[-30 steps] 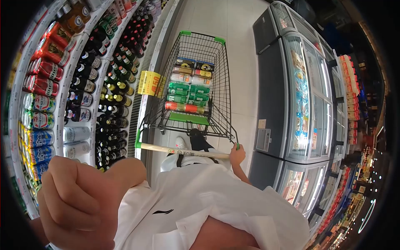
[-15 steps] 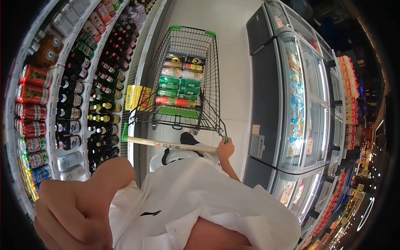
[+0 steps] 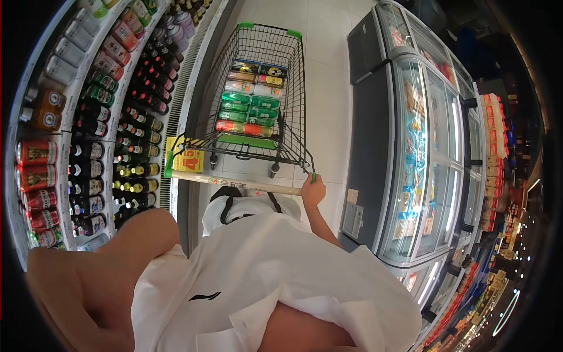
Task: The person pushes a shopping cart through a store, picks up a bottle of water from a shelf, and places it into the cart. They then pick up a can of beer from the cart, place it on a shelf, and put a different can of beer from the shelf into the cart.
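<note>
My right hand is wrapped round the right end of the cart's push handle. My left arm is bent and raised at the lower left, with my left hand very near the camera; its fingers cannot be made out clearly. Ahead stands a black wire shopping cart with green corners. Rows of cans lie inside on its floor: green cans in the middle, red ones nearest me, and yellow-and-black ones farther off.
Shelves of bottles and cans line the left side, close to the cart. A yellow price sign hangs at the shelf edge. Glass-topped freezers run along the right, with pale tiled floor between.
The shelves and price sign have shifted downward and left in view. The cart sits slightly higher in view, still held by my right hand. My left hand has moved farther toward the left edge.
</note>
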The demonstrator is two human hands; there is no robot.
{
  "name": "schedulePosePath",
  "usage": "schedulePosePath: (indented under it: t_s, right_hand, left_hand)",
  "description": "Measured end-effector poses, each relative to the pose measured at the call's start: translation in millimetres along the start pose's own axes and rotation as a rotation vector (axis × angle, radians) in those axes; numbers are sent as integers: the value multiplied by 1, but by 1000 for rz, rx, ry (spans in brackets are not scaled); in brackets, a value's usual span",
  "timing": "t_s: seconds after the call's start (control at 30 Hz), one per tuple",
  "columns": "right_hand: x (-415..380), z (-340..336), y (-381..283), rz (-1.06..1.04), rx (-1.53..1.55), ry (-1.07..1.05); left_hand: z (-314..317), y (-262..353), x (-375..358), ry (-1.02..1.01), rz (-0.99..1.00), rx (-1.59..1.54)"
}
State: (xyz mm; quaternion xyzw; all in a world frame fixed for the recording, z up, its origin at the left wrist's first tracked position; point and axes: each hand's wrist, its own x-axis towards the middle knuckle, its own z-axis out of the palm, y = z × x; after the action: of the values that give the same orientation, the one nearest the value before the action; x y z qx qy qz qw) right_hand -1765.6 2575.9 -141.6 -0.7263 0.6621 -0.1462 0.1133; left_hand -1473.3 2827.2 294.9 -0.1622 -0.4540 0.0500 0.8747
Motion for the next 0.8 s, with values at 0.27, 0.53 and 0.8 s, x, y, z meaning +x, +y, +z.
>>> schedulePosePath:
  t_s: [0.27,0.53,0.8]
  right_hand:
    - [115,24,-31,-43,108,1]
    - [223,45,-60,20,83,-71]
    - [314,59,-104,17,112,-38]
  left_hand:
    - [-67,-74,21,-204,14,203]
    - [-129,-178,39,-298,-117,633]
    - [-205,-258,49,-9,-222,308]
